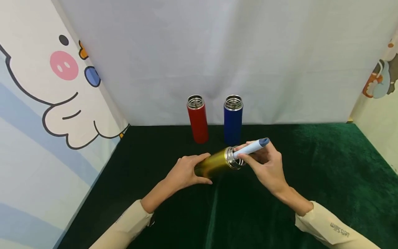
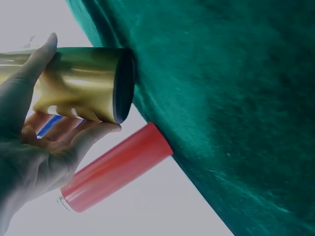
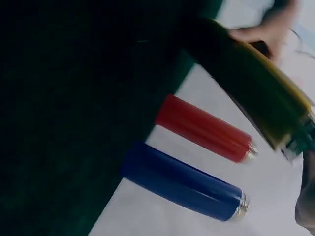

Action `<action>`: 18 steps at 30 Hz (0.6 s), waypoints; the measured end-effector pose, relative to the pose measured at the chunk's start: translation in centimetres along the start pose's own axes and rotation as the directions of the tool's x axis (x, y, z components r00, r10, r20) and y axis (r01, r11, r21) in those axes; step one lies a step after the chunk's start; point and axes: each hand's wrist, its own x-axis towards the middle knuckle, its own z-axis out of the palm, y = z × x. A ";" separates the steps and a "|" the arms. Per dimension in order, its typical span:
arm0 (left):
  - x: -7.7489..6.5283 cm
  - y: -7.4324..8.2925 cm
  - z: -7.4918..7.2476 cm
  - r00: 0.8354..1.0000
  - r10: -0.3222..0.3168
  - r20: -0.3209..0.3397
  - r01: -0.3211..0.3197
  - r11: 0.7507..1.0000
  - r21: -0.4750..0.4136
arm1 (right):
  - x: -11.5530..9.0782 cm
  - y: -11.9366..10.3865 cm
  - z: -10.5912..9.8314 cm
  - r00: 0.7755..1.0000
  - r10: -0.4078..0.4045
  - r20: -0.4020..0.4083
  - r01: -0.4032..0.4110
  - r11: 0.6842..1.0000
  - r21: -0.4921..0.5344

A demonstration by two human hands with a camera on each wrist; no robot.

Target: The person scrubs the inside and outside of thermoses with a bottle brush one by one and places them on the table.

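A shiny gold metal bottle (image 1: 214, 162) is held tilted on its side above the table, its open steel mouth turned to the right. My left hand (image 1: 186, 171) grips its base end, thumb on one side and fingers on the other; the left wrist view shows the dark bottom. At the mouth, my right hand (image 1: 267, 166) pinches a light blue rod (image 1: 248, 149) with a dark blue end. The rod's lower end sits in the mouth and is hidden there, so its kind cannot be told. Fingers of the right hand also touch the steel rim.
Behind the hands stand an uncapped red bottle (image 1: 198, 121) and an uncapped blue bottle (image 1: 233, 121), upright and side by side. A dark green cloth (image 1: 326, 166) covers the table. White curtain (image 1: 264, 52) hangs at the back, and a cartoon-printed sheet (image 1: 40, 145) is on the left.
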 end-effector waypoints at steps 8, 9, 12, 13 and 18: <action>0.1 -0.1 0.2 0.998 -0.054 -0.022 0.054 0.998 -0.010 | 2.9 -2.9 -2.6 0.948 -0.147 -0.283 0.179 0.980 0.090; 0.1 -0.1 0.2 0.999 -0.050 -0.021 0.050 0.999 -0.004 | 3.1 -3.3 -2.9 0.939 -0.150 -0.308 0.187 0.978 0.095; 0.1 0.0 0.2 0.999 -0.040 -0.023 0.040 0.999 0.012 | 3.6 -4.2 -3.5 0.905 -0.145 -0.400 0.219 0.965 0.146; 0.1 0.0 0.2 0.999 -0.039 -0.025 0.039 0.999 0.015 | 3.8 -4.5 -3.6 0.894 -0.138 -0.427 0.229 0.959 0.168; -0.2 0.2 0.1 0.998 -0.052 -0.025 0.052 0.999 0.009 | 3.8 -4.7 -4.1 0.890 -0.101 -0.446 0.204 0.961 0.188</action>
